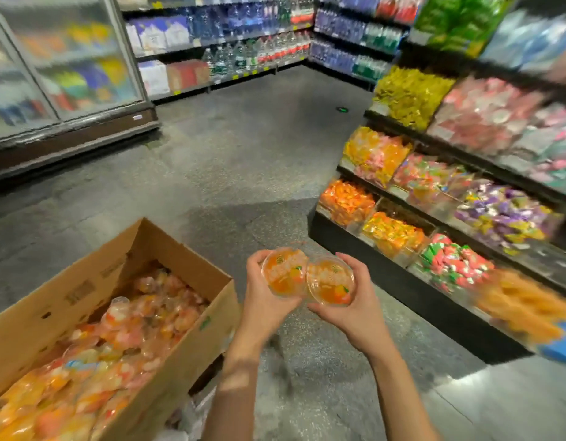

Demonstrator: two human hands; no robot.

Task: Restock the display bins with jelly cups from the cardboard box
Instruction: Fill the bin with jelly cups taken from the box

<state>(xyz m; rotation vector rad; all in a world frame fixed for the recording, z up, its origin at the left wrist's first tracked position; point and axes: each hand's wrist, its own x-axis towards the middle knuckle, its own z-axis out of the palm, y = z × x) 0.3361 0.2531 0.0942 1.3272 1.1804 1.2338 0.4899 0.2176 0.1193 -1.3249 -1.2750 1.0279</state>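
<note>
An open cardboard box (pixel 192 354) at the lower left holds several orange and pink jelly cups (pixel 122 338). My left hand (pixel 265 305) grips one orange jelly cup (pixel 283 272), lid facing me. My right hand (pixel 354 308) grips a second orange jelly cup (pixel 331 280) that touches the first. Both hands hover over the floor between the box and the display bins (pixel 393 237) on the right, which are filled with colourful packets and cups.
Tiered display shelving (pixel 370 249) with clear bins runs along the right. A glass-door cooler (pixel 65 68) stands at the far left and bottled drink shelves (pixel 243 49) line the back. Grey floor (pixel 243 148) stretches between them.
</note>
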